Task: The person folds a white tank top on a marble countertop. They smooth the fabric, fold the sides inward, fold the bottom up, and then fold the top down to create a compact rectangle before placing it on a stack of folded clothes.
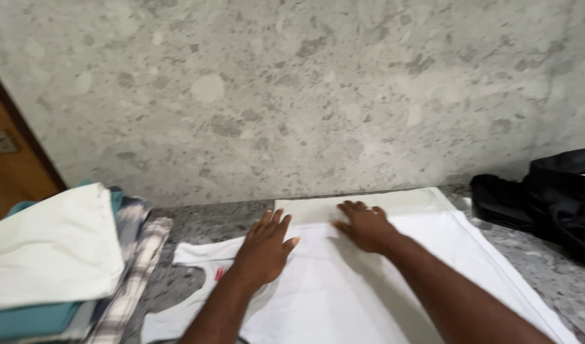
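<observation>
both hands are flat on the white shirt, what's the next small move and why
Probably slide both palms outward to smooth the cloth. The left hand and right hand lie flat, fingers spread, on the white shirt, which lies spread on the speckled counter, and soft creases show around the hands. A folded stack of clothes sits to the left, so a flat fold seems called for.

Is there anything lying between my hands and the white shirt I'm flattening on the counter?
Nothing visible. The left hand and the right hand both lie flat, palms down, directly on the white shirt. The stack of folded clothes and the black garment sit off to either side.
</observation>
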